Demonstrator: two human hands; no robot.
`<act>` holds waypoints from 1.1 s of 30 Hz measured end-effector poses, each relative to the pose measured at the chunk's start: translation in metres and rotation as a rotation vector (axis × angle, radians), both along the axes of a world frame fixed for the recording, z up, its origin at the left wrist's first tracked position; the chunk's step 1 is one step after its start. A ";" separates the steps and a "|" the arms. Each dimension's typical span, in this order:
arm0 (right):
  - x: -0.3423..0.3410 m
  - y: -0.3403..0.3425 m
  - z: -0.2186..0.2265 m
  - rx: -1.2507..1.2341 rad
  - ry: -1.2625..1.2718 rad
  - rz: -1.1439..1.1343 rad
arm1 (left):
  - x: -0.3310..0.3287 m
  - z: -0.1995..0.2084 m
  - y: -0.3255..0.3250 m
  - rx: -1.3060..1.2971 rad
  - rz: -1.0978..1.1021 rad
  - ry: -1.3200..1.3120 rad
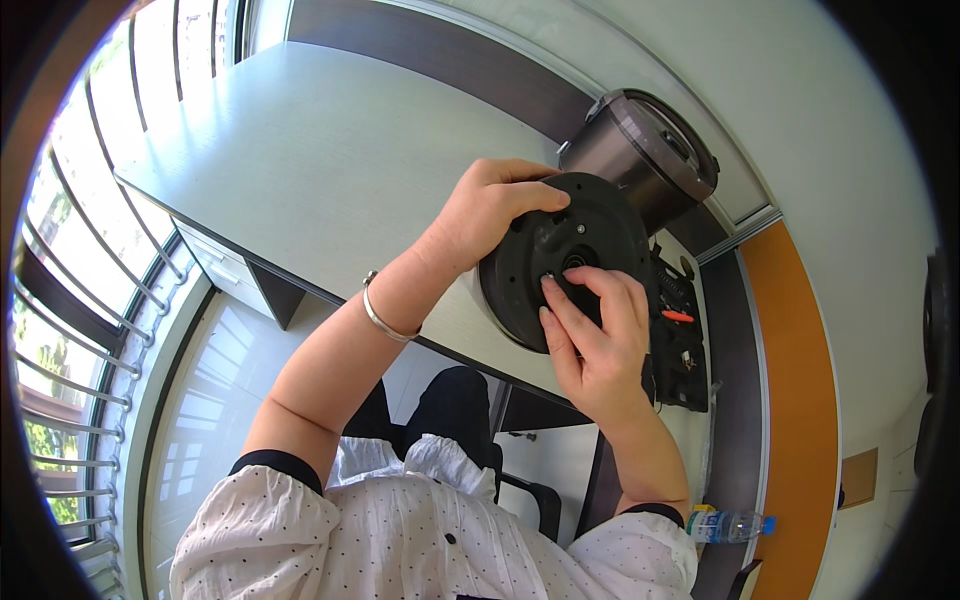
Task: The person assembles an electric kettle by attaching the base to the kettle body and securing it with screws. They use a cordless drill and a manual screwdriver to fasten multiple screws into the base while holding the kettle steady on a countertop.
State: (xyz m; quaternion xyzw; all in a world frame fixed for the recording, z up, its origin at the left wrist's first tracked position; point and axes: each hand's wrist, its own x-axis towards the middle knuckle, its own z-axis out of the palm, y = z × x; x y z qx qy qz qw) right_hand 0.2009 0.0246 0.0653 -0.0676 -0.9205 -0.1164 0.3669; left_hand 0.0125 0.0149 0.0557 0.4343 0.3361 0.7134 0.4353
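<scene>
Table (330,130): pale top, extending left and forward of the person.

Cooker (650,150): brown-grey with a dark carrying handle, behind the round part and against the wall.

Tool case (685,385): black, lying open on the table to the right of the round part.

Round part (605,235): black, disc-shaped, raised in front of the person above the table's near edge, with its face tilted toward the viewer. A hub is visible near the middle of the face.

Left hand (495,205): clamped on the upper left edge of the round part, thumb on the face, remaining fingers behind the rim.

Right hand (605,345): fingertips at the face, just beside the hub. Whether they pinch a small item cannot be told.

Orange grip (678,317): lying in the tool case.

Screw head (581,229): small and bright, on the face above the hub.

CAUTION: The left hand appears to be the main support. If its thumb slips, or the right hand presses hard off-centre, the round part could pivot or drop onto the table edge. Any loose small piece at the right fingertips could roll off the tilted face.
</scene>
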 end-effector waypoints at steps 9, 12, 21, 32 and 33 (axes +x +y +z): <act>0.000 0.000 0.001 -0.047 0.012 -0.006 | 0.000 0.000 0.000 -0.002 0.004 0.015; 0.001 0.001 0.003 -0.081 0.022 0.003 | 0.001 0.001 -0.001 -0.001 0.006 0.013; 0.001 0.002 0.001 -0.107 0.070 0.002 | 0.001 0.001 -0.001 0.001 0.007 0.006; 0.013 0.005 0.003 -0.120 0.127 -0.023 | 0.003 0.004 -0.002 0.005 0.006 -0.001; 0.016 0.006 0.004 -0.104 0.116 -0.022 | 0.002 0.003 0.000 0.013 0.010 -0.009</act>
